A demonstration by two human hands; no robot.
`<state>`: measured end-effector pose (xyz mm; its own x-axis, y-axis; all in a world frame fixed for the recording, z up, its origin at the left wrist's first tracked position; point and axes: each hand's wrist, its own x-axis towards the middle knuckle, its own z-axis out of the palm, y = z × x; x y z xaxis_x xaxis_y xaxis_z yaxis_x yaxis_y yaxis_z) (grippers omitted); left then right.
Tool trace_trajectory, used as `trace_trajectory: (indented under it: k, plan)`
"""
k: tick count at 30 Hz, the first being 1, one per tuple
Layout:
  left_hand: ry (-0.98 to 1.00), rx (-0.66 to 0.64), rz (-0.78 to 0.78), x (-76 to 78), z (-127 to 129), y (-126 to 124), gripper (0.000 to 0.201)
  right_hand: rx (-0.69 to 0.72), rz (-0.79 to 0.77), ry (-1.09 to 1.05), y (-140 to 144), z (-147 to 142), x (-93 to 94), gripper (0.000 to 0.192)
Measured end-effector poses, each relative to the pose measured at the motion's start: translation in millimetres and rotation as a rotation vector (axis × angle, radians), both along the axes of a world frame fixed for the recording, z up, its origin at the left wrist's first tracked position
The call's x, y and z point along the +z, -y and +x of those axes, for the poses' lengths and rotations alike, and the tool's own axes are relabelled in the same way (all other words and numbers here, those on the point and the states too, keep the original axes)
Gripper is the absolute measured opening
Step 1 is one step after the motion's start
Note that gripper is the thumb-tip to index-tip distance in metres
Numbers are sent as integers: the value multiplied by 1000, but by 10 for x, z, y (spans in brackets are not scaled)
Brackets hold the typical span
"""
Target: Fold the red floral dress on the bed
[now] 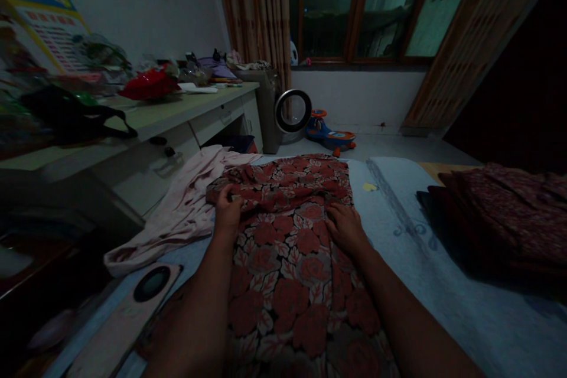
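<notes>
Floral red garment [301,271] (spread flat) lies under both hands, left [228,212] seemingly pinching, right [345,227] flat.

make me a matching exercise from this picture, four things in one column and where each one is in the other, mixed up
Things:
1. floral garment
2. pink cloth
3. ride-on toy car
4. black bag

Places:
A. on the desk at the left
B. on the floor below the window
C. flat on the bed under both hands
D. bunched at the bed's left edge, beside the floral garment

Pairs: 1-C, 2-D, 3-B, 4-A

The left hand pinches a fold of the floral garment; the right hand lies flat on it.
</notes>
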<state>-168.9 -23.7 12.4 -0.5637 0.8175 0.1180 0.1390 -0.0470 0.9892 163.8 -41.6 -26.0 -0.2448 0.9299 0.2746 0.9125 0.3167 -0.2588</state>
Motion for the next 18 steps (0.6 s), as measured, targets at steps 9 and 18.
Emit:
trace_trajectory:
  k: [9, 18]
  plan:
    - [-1021, -205, -55, 53, 427, 101, 38, 26, 28, -9, 3, 9, 1, 38]
    - [-1081, -542, -186, -23, 625, 157, 33, 25, 47, 34, 108, -65, 188, 33]
